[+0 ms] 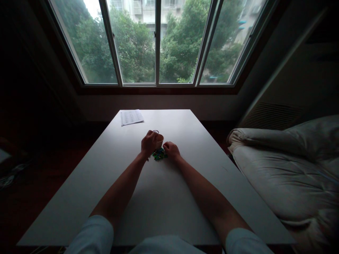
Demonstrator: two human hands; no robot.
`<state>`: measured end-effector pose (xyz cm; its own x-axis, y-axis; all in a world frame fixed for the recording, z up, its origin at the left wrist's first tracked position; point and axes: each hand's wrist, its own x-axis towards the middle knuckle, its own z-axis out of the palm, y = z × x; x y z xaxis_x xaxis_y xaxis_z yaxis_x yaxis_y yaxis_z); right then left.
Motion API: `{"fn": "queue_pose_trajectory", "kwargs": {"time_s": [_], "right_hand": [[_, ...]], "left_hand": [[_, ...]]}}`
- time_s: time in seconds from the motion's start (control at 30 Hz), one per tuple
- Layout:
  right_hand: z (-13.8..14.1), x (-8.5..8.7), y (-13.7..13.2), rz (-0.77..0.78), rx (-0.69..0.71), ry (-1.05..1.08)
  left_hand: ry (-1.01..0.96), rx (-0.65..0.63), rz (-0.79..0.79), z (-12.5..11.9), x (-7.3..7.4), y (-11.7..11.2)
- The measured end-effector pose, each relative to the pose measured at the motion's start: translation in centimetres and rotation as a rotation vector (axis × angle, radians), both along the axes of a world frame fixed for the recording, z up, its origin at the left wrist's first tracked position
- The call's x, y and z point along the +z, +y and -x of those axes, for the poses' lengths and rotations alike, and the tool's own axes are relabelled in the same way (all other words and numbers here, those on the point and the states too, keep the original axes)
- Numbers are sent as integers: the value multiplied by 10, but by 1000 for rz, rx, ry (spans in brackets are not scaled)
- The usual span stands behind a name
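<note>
My left hand (148, 142) is wrapped round a small tan paper cup (159, 140) and tilts it toward the right, its mouth facing down over the table. A little heap of green and blue bits (159, 154) lies on the white table (111, 183) just below the cup. My right hand (171, 149) rests beside the heap with its fingers curled in; what they hold, if anything, is hidden. Both forearms reach out over the table from pale sleeves.
A printed sheet of paper (131, 117) lies at the table's far left corner. A white quilt on a bed (286, 165) presses close to the table's right edge. A wide window (159, 42) fills the wall behind. The floor at the left is dark.
</note>
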<state>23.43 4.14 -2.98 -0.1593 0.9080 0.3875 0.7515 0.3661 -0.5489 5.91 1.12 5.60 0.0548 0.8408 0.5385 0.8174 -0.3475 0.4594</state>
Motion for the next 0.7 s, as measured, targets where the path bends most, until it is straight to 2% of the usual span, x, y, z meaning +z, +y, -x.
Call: {"fn": "queue_pose_trajectory", "kwargs": {"time_s": [0.1,0.2,0.33,0.43,0.57,0.7], "right_hand": [[2,3,-4,16,-87,-138],[5,7,-9,53,-151,-259],[10,17,-16,163,-126,-345],[14,28,-22,238,-104,-379],[17,42,-31,310,-58,-424],[18,52,-37,354,1,-457]], "left_hand": [[-45,3,-29,6,-6,-4],[-111,21,-36,17,-21,-12],[-110,97,48,35,-45,-18],[-46,140,151,43,-56,-16],[36,131,244,44,-64,-13],[105,103,264,41,-68,-15]]}}
